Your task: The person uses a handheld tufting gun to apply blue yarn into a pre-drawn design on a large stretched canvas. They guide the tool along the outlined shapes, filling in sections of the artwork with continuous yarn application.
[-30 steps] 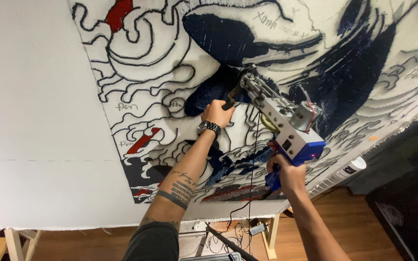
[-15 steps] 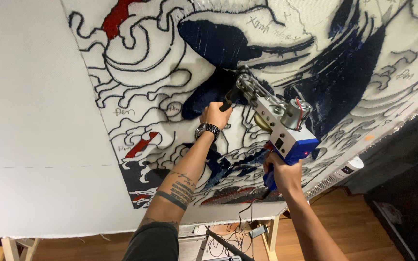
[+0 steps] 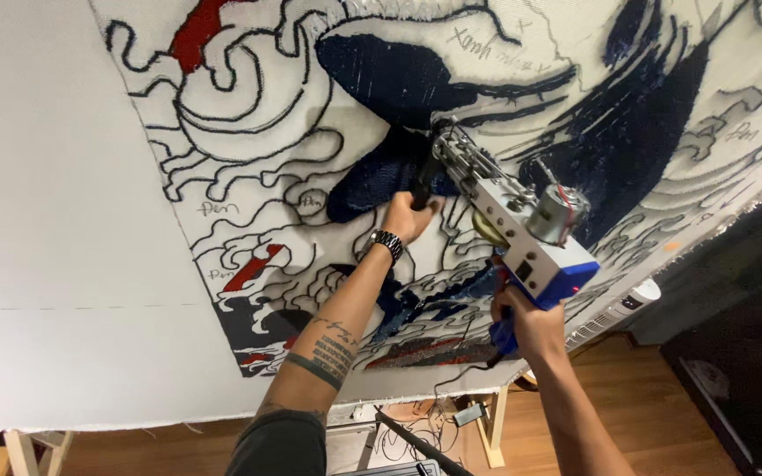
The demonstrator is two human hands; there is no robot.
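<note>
Tufting gun (image 3: 522, 225): we judge it rigid, fairly heavy, best held two-handed. Our left hand (image 3: 405, 216) grips its black front handle, our right hand (image 3: 526, 322) its blue rear grip. Needle end pressed against the stretched cloth (image 3: 249, 176).

You stand in a rug-tufting workshop: a large white cloth (image 3: 63, 264) stretched on a wooden frame (image 3: 21, 449) carries a half-filled wave design, a blue tufting gun (image 3: 522, 234) works it, over wood flooring (image 3: 663, 414).
</note>
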